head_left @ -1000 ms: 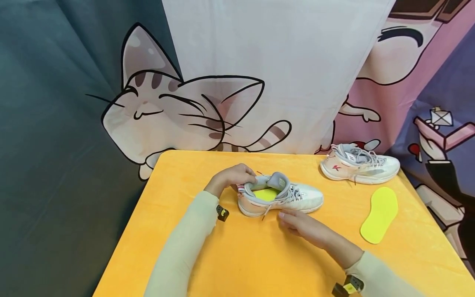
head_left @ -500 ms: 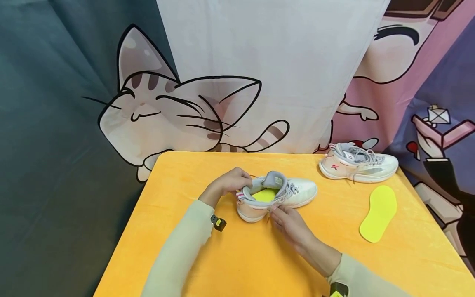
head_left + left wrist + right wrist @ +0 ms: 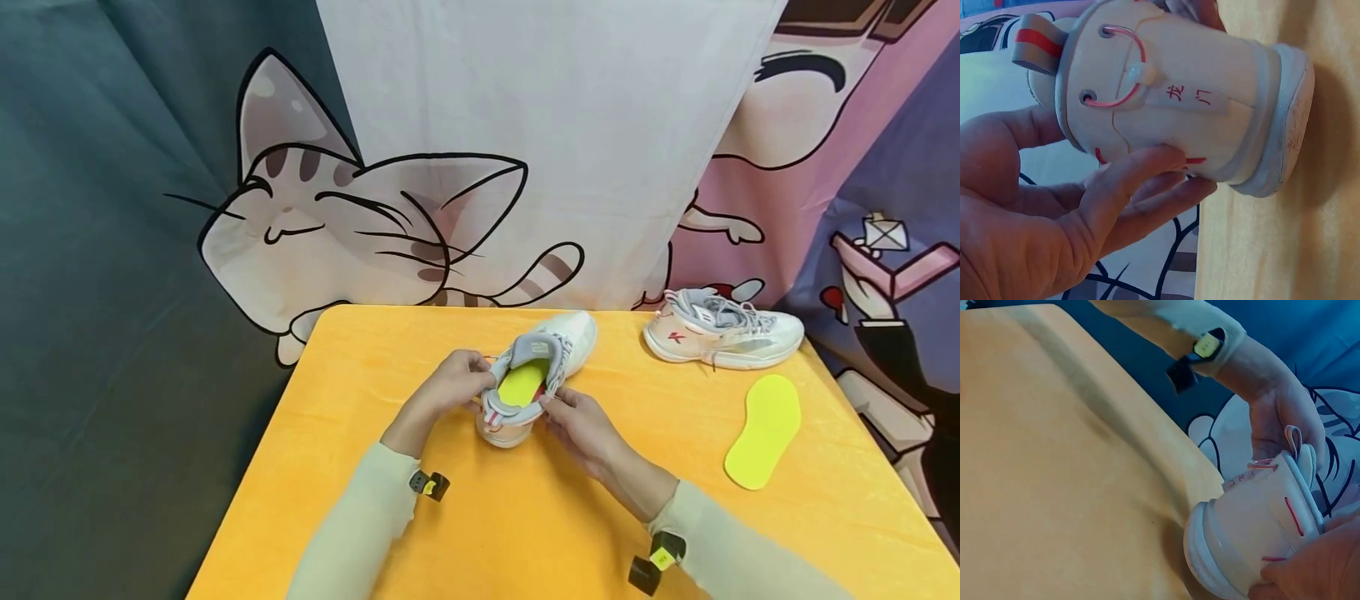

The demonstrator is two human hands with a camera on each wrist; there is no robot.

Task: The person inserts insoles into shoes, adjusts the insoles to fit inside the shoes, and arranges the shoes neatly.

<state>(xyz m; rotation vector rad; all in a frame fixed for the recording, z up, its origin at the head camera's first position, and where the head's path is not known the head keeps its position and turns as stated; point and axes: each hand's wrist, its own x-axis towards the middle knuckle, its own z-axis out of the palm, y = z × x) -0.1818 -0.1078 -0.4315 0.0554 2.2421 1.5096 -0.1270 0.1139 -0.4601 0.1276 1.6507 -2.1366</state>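
A white sneaker (image 3: 579, 335) stands on the table, heel toward me and toe pointing away to the right. Inside its opening lies a yellow insole (image 3: 522, 383). My left hand (image 3: 453, 385) grips the left side of the collar near the heel; in the left wrist view its thumb lies against the outside of the heel, below a grey and red pull loop (image 3: 1038, 40). On the opposite side, my right hand (image 3: 588, 429) pinches the collar. Fingers of the right hand (image 3: 1325, 565) lie along the sneaker's side in the right wrist view.
A second white sneaker (image 3: 723, 333) rests at the back right, toe to the right. In front of it a yellow insole (image 3: 763, 433) lies flat on the yellow table (image 3: 480, 525). A cartoon cloth (image 3: 555, 150) hangs right behind the table's back edge.
The sneaker has turned, its toe swinging from the right toward the back. My right hand has come from beside the shoe onto its collar; the left has stayed at the heel side.
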